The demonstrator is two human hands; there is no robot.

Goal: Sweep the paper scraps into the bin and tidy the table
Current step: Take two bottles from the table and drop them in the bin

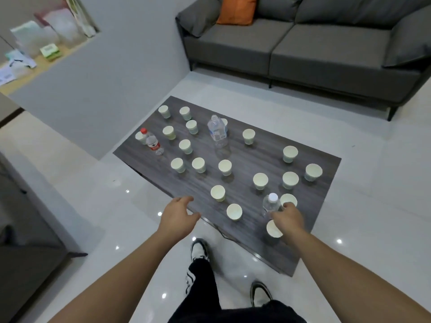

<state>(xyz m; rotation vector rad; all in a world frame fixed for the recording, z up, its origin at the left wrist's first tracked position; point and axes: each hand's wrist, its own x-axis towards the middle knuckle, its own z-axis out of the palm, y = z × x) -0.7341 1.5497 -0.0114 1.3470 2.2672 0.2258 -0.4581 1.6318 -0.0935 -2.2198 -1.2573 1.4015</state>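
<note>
A low dark wood-grain table carries several white paper cups, such as a cup near its front edge and another cup beside it. My right hand grips a small clear bottle with a white cap at the table's near right. My left hand hovers over the table's near left edge, fingers relaxed and holding nothing. A red-capped bottle stands at the far left and a large clear bottle at the back middle. No paper scraps or bin are visible.
A grey sofa with an orange cushion stands beyond the table. A grey wall corner juts in at the left. My shoes are on the glossy white floor in front of the table.
</note>
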